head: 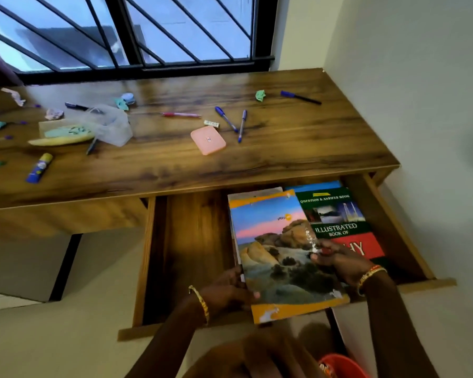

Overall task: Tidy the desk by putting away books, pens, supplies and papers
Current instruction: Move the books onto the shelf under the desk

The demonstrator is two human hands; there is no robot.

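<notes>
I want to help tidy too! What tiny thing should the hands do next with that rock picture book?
Probably lower the landscape book flat into the open drawer and let go. The left hand and right hand grip its edges, and its near end sticks out over the drawer's front.

a home study corner: wooden desk beneath a barred window.

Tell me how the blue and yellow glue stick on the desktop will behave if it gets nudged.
The glue stick lies on its side on the smooth desk, so it would probably roll rather than slide. It looks like a small plastic tube, likely light and rigid. Its round body could slip from a loose pinch.
</notes>
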